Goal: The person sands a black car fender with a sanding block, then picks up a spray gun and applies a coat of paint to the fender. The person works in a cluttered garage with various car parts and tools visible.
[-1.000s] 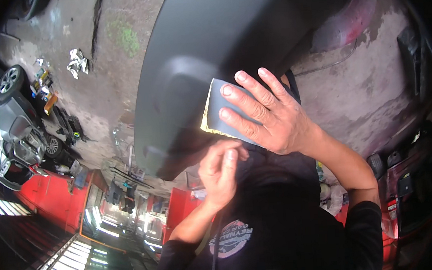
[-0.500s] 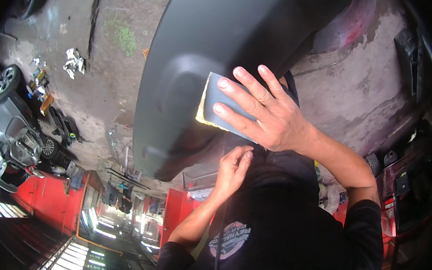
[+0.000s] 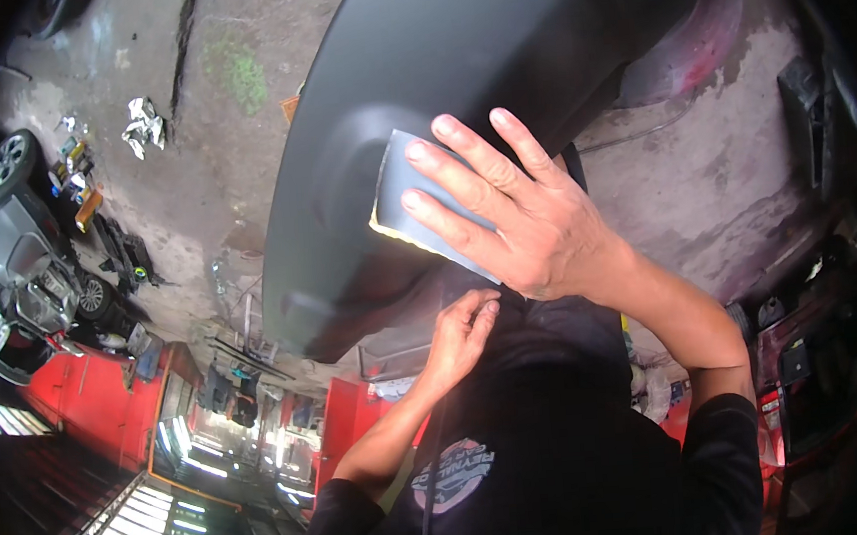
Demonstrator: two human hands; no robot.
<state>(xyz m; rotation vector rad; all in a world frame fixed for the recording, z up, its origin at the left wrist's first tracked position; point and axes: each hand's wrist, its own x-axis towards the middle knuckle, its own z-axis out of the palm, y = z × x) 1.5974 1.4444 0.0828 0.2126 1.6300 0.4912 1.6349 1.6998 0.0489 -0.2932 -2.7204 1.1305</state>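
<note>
Right hand (image 3: pixel 545 225): back uppermost, four fingers extended and spread toward the upper left of the view, thumb hidden; right forearm (image 3: pixel 675 305) runs in bare from the lower right, elbow bent. Left hand (image 3: pixel 463 340): positioned just below the right, fingers curled and thumb drawn in beside them, full closure not determinable. Left forearm (image 3: pixel 390 434), also bare, rises obliquely from the lower left.

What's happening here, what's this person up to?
The person's right hand is spread over a grey sheet against a dark panel. The left hand is half curled below it; whether it holds anything is hard to tell. A silver car stands off to the left.
</note>
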